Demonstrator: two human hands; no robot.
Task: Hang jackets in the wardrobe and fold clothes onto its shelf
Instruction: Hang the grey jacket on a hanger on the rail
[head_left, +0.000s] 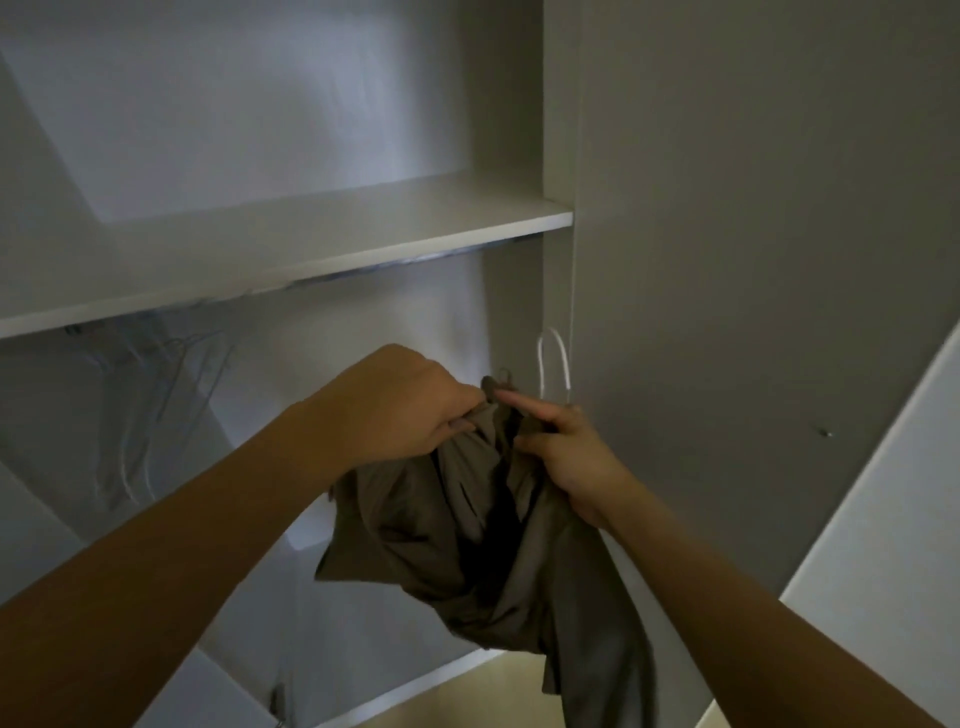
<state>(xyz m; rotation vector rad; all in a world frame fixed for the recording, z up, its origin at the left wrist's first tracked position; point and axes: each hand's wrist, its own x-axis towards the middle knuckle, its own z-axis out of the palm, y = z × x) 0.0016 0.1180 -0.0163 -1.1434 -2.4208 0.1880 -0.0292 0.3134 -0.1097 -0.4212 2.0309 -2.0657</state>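
Evidently the hanging step is in hand: both hands hold a limp, matte olive-brown jacket (467, 525) bunched before the wardrobe's lower opening. The left hand (395, 405) pinches its collar; the right hand (566, 457) grips cloth with curled fingers, beside a thin white hanger (553, 364) hook. Next, I judge, the hook must reach the rail under the smooth pale shelf (291, 244).

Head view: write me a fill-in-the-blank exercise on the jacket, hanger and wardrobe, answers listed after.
1. Both hands grip the olive-brown ____.
2. The white hanger hook sticks up just above the ____ hand.
3. The spare hangers hang from the rail under the ____.
4. The left hand and the right hand hold the fabric in front of the open ____.

Answers: jacket; right; shelf; wardrobe.
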